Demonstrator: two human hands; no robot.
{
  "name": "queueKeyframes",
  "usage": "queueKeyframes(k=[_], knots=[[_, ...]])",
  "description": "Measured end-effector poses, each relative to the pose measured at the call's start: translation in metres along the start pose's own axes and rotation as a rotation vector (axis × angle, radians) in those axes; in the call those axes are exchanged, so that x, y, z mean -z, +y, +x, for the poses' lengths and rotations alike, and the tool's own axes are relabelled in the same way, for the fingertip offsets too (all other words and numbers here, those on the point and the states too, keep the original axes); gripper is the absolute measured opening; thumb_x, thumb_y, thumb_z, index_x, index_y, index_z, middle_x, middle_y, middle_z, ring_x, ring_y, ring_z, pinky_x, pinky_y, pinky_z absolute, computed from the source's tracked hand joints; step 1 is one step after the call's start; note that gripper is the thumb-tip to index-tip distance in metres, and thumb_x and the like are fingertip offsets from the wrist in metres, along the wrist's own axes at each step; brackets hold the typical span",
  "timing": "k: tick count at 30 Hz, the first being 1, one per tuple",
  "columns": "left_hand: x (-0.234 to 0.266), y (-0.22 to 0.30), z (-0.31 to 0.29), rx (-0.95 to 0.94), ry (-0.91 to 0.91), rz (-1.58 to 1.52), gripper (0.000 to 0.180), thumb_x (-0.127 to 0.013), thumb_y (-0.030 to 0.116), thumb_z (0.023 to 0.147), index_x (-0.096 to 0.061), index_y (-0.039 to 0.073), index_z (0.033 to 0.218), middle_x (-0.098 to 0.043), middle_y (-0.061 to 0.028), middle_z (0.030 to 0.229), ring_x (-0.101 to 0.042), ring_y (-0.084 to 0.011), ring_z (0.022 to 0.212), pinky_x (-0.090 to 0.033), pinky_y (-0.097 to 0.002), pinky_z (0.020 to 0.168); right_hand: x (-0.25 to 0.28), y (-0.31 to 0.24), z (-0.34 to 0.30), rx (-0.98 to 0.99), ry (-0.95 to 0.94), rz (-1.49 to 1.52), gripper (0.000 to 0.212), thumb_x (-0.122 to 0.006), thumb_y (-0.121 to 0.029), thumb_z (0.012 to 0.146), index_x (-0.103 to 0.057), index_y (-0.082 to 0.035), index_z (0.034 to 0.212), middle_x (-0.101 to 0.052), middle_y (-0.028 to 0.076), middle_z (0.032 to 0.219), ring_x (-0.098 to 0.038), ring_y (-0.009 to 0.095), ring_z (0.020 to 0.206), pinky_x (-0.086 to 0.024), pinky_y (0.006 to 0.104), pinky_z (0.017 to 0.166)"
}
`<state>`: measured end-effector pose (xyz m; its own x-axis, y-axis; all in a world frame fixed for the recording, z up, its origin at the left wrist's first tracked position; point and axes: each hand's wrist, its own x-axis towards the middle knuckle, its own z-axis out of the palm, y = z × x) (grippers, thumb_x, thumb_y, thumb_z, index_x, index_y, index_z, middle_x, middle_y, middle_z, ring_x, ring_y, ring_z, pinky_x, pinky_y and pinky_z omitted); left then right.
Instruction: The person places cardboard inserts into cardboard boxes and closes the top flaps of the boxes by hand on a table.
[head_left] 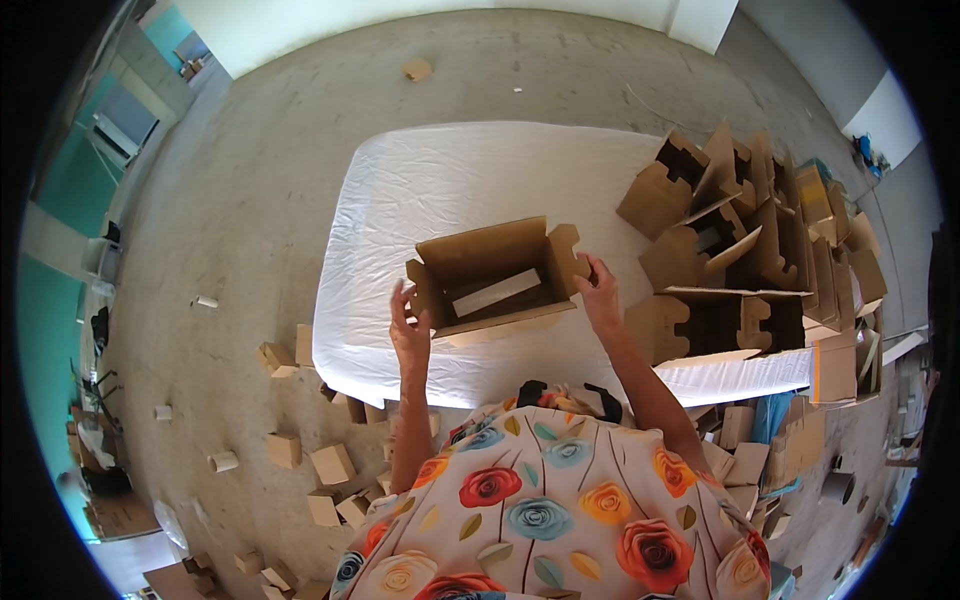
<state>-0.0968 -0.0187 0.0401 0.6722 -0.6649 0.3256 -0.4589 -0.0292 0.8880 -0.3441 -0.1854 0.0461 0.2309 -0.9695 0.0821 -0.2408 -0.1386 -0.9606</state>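
An open-topped cardboard box [480, 245] with notched end walls sits on a white-covered table [380, 200]. A white, flat, bar-like piece [497, 291] lies slantwise inside, on the box's bottom. At the box's left end, my left hand [410, 328] grips the side with its fingers curled up along the wall. My right hand [599, 288] holds the right end wall near its upper edge, fingers bent over it. Both hands bear on the same box from opposite ends. The inner sides of my fingers are partly hidden.
Several open cardboard boxes [660, 200] crowd the table's right side, with folded cardboard [840, 280] beyond. Small brown cartons [333, 464] are scattered over the floor [250, 200] at left and near me. One carton [417, 69] lies on the floor past the table.
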Motion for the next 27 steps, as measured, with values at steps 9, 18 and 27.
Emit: queueKeyframes(k=[9, 18, 27], knots=[[0.000, -0.001, 0.011, -0.015, -0.463, 0.072, 0.039, -0.057, 0.013, 0.081, -0.052, 0.009, 0.119, -0.050, -0.0086, 0.124, -0.047, -0.0228, 0.104, -0.039, -0.0323, 0.087, 0.006, -0.003, -0.008, 0.113, -0.297, 0.070, 0.038, -0.058, -0.006, 0.080, -0.051, -0.007, 0.118, -0.053, 0.007, 0.114, -0.053, 0.016, 0.101, -0.047, 0.0272, 0.081], [-0.008, -0.029, 0.001, -0.002, -0.358, 0.096, 0.036, -0.051, 0.018, 0.086, -0.049, 0.007, 0.120, -0.047, -0.0103, 0.124, -0.045, -0.0245, 0.100, -0.037, -0.0328, 0.082, 0.020, -0.009, -0.011, 0.056, -0.525, 0.040, 0.038, -0.049, -0.022, 0.089, -0.047, -0.007, 0.124, -0.043, 0.009, 0.130, -0.045, 0.020, 0.115, -0.037, 0.0290, 0.094], [-0.014, -0.035, 0.013, 0.179, -0.383, 0.032, 0.056, -0.048, 0.018, 0.088, -0.023, 0.010, 0.137, -0.049, -0.0062, 0.121, -0.046, -0.0158, 0.094, -0.037, -0.0280, 0.084, 0.027, 0.010, -0.019, -0.040, -0.731, 0.118, 0.048, -0.047, -0.039, 0.087, -0.048, -0.008, 0.124, -0.026, 0.008, 0.141, -0.024, 0.022, 0.130, -0.022, 0.0337, 0.104]])
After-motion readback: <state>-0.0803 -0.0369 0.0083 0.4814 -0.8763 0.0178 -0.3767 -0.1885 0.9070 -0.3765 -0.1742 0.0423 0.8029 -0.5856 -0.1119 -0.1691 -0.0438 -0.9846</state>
